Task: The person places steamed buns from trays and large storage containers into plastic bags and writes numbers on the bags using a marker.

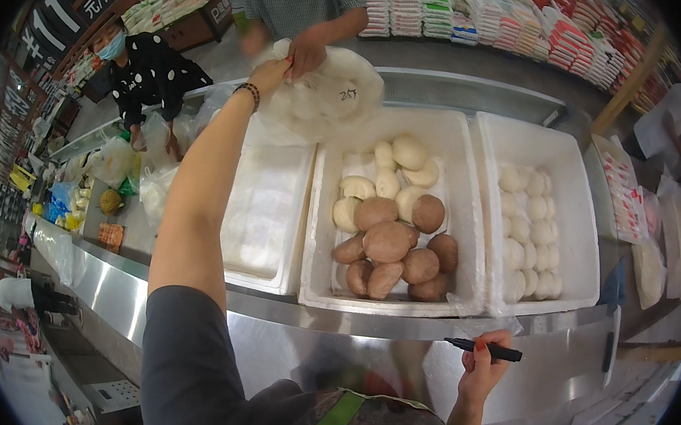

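My left hand (270,77), with a beaded bracelet at the wrist, reaches far across the counter and grips the gathered top of a translucent plastic bag (345,99). Pale round items show through the bag, which bears handwriting. A person's hand (308,52) across the counter touches the same bag top. Near the steel counter edge my right hand (485,365) holds a black marker pen (502,352), its tip pointing left. Below the bag, a white foam box (390,306) holds brown buns (387,241) and pale buns (409,151).
Another foam box (585,260) at the right holds small white buns (532,231). Left of the middle box stands a white foam box lid or tray (263,217). A masked person (151,71) handles plastic bags at the left. A glass guard (468,96) edges the counter's far side.
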### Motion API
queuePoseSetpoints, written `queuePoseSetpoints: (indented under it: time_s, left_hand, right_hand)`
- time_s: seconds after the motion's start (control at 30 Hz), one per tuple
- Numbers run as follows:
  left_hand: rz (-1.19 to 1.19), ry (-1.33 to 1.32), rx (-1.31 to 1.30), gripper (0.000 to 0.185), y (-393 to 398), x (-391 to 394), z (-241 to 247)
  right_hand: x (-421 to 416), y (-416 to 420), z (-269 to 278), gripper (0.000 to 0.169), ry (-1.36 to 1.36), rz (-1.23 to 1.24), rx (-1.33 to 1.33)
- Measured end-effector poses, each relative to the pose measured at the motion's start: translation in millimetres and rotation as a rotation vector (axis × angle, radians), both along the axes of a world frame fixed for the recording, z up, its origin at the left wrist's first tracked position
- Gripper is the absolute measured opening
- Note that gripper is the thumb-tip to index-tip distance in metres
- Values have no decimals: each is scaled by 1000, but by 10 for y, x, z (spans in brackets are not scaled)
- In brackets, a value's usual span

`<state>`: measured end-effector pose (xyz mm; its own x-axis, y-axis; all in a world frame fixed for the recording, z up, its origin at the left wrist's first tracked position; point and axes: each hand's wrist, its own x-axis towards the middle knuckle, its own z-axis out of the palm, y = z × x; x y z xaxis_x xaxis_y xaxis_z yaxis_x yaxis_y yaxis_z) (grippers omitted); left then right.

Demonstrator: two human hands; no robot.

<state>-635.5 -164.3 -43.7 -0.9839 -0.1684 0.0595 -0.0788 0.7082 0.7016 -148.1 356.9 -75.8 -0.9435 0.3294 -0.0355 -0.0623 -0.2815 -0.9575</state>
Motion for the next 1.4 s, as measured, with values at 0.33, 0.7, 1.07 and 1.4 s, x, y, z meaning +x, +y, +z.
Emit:
queuePoseSetpoints:
  time_s: [0.33, 0.7, 1.07, 1.4]
  left_hand:
    - [-82, 257, 424, 27, 894, 1629, 270]
    - [25, -118, 1190, 33, 2142, 4899, 65]
    - [-109, -7, 1230, 27, 2382, 5896, 680]
    - [-134, 19, 1012, 29, 2529, 6391, 751]
  right_hand:
    - [-50, -85, 112, 18, -5, -59, -2]
    - [295, -382, 500, 32, 119, 315, 149]
    - [1063, -884, 1156, 18, 405, 591, 235]
    - [1354, -931, 1081, 14, 337, 683, 137]
